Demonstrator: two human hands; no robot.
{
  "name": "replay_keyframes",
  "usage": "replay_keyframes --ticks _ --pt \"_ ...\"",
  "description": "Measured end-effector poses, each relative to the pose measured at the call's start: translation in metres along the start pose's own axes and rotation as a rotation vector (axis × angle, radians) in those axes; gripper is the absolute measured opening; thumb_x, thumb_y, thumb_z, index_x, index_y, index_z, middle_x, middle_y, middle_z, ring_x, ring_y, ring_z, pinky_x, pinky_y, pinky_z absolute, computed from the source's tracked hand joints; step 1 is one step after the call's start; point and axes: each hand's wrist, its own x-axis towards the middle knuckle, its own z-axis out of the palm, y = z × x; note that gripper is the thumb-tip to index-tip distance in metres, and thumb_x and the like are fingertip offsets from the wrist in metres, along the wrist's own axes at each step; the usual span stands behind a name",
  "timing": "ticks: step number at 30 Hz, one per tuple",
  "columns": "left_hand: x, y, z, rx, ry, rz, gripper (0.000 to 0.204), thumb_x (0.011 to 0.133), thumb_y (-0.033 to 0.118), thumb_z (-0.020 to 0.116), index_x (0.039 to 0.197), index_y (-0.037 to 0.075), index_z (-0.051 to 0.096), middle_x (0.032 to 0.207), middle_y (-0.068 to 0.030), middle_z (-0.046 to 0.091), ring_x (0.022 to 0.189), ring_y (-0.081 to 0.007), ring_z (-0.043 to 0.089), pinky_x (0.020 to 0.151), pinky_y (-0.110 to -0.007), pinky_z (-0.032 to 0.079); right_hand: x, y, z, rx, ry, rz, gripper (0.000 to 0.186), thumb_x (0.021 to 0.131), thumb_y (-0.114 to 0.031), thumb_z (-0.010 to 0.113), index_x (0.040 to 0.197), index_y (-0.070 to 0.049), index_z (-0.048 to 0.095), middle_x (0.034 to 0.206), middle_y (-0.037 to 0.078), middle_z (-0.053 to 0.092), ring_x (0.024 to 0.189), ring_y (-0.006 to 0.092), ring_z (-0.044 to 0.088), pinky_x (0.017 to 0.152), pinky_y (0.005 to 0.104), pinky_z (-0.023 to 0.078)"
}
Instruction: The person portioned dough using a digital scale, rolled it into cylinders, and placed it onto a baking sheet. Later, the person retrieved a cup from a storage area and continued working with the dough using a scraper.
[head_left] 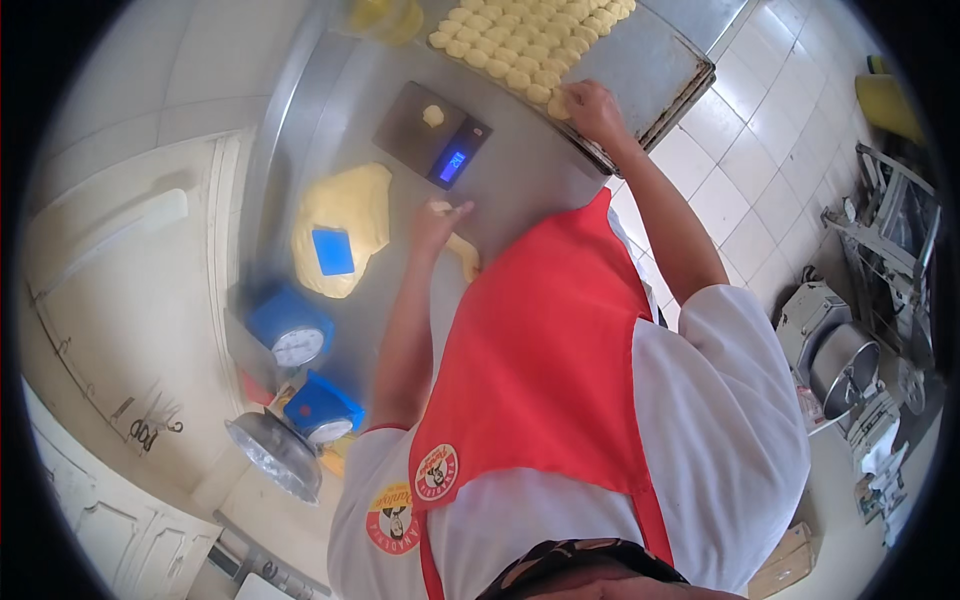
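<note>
My right hand is at the near corner of a metal baking tray, its fingers closed on a dough ball at the end of the rows. Many pale yellow dough balls lie packed together on that tray. Over the steel table, my left hand is closed around a small pale bit of dough. Beside its wrist lies a strip of dough, partly hidden by the arm. One dough piece rests on a digital scale with a lit blue display.
A large dough slab with a blue dough scraper on it lies left on the steel table. Two blue dial scales and a metal bowl stand nearer. Metal equipment stands on the right.
</note>
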Motion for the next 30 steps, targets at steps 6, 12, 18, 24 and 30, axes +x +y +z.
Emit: replay_keyframes --ticks 6,12,18,24,30 --pt "-0.007 -0.031 0.010 0.053 0.254 0.236 0.047 0.078 0.036 0.087 0.093 0.002 0.059 0.085 -0.0110 0.061 0.077 -0.0224 0.060 0.071 -0.038 0.049 -0.032 -0.048 -0.009 0.001 0.389 -0.032 0.057 0.083 -0.029 0.079 0.133 -0.009 0.060 0.127 0.018 0.053 0.115 0.0376 0.056 0.096 0.0453 0.049" --pt "-0.034 -0.024 0.018 0.333 0.452 0.548 0.051 0.079 0.021 0.082 0.121 0.003 0.059 0.105 -0.0183 0.065 0.093 -0.0342 0.066 0.083 -0.043 0.052 -0.050 -0.082 0.026 -0.148 0.538 -0.100 0.057 0.078 -0.030 0.083 0.126 -0.009 0.060 0.117 0.019 0.056 0.109 0.0382 0.058 0.094 0.0452 0.050" --pt "-0.058 0.039 0.046 -0.122 0.102 0.505 0.064 0.083 0.014 0.076 0.141 0.004 0.050 0.113 -0.0177 0.066 0.097 -0.0326 0.066 0.085 -0.043 0.053 -0.116 -0.131 0.095 -0.115 -0.529 -0.026 0.051 0.083 -0.049 0.068 0.091 0.000 0.073 0.086 0.026 0.071 0.081 0.0423 0.069 0.079 0.0498 0.056" --pt "-0.014 0.001 0.064 -0.139 -0.063 0.332 0.038 0.088 0.021 0.068 0.117 -0.003 0.062 0.093 -0.0226 0.071 0.086 -0.0422 0.067 0.079 -0.048 0.053 -0.104 -0.128 0.117 -0.178 -0.210 -0.550 0.040 0.096 -0.035 0.053 0.094 0.002 0.070 0.096 0.026 0.070 0.088 0.0419 0.068 0.076 0.0528 0.053" --pt "-0.018 0.063 0.053 0.112 -0.125 0.490 0.026 0.090 0.022 0.063 0.097 -0.003 0.066 0.091 -0.0267 0.069 0.084 -0.0448 0.066 0.072 -0.049 0.052 -0.082 -0.133 0.092 -0.385 -0.346 -0.306 0.034 0.094 -0.027 0.053 0.097 0.001 0.071 0.106 0.025 0.070 0.090 0.0423 0.068 0.081 0.0499 0.053"
